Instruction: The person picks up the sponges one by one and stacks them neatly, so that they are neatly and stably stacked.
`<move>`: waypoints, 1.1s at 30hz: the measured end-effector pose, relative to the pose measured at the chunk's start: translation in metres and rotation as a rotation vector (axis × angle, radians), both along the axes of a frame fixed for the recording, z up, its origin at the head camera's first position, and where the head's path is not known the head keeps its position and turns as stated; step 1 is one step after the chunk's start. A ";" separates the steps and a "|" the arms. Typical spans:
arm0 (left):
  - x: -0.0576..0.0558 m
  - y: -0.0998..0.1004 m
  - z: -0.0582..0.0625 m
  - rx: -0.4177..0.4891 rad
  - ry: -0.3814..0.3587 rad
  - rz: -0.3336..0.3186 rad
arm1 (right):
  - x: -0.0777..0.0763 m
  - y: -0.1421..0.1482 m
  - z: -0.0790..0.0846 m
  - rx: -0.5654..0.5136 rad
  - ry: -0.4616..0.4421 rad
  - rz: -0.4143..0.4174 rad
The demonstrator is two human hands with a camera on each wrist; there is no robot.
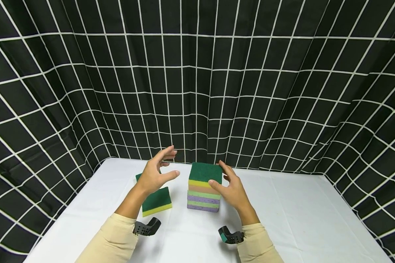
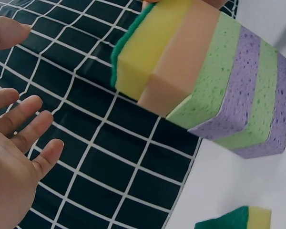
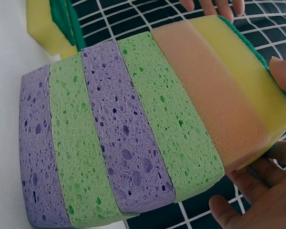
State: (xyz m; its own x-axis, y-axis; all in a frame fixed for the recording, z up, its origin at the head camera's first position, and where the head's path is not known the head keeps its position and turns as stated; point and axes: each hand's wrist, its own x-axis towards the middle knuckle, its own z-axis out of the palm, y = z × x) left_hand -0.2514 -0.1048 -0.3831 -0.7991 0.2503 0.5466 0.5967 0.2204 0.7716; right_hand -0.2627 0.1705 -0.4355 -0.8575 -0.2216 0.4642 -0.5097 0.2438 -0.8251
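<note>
A stack of sponges stands on the table in the head view, purple and light green porous sponges (image 3: 128, 143) alternating below a peach sponge (image 3: 209, 90). On top lies a yellow sponge with a dark green scouring face (image 1: 205, 172), its green side up. My right hand (image 1: 232, 188) holds this top sponge at its right end, thumb at the front corner and fingers along the side and back. To the left of the stack, my left hand (image 1: 156, 173) is raised with fingers spread and nothing in it, apart from the sponges.
A green-and-yellow scouring sponge (image 1: 157, 201) lies on the white table (image 1: 283, 215) below the left hand. Another green-topped sponge (image 1: 138, 177) is mostly hidden behind that hand. Black curtains with a white grid (image 1: 204, 80) enclose the table's back and sides.
</note>
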 end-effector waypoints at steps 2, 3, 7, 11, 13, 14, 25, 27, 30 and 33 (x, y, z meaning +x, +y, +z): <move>0.002 -0.004 0.000 0.003 0.010 0.013 | 0.000 0.000 -0.001 -0.004 0.007 0.002; 0.003 -0.006 0.000 0.003 0.013 0.021 | -0.001 0.000 -0.001 -0.007 0.010 0.003; 0.007 -0.015 -0.002 0.020 0.021 0.039 | -0.001 0.000 -0.003 -0.014 0.013 0.009; 0.011 -0.024 -0.005 0.041 0.014 0.062 | 0.001 -0.002 -0.001 -0.007 -0.009 0.003; 0.014 -0.027 -0.006 0.047 0.008 0.076 | 0.005 -0.003 0.005 -0.004 -0.017 0.003; 0.016 -0.028 -0.005 0.049 0.007 0.083 | 0.008 -0.004 0.009 -0.002 -0.020 0.002; 0.027 -0.041 -0.014 0.107 -0.028 0.150 | 0.023 -0.007 0.033 0.033 -0.033 -0.006; 0.024 -0.045 -0.023 0.109 -0.023 0.165 | 0.018 -0.006 0.027 0.023 -0.025 -0.001; 0.023 -0.051 -0.034 0.115 -0.021 0.181 | 0.009 -0.003 0.014 0.016 -0.012 -0.001; 0.024 -0.055 -0.041 0.118 -0.030 0.189 | 0.001 -0.001 0.002 0.015 -0.004 -0.004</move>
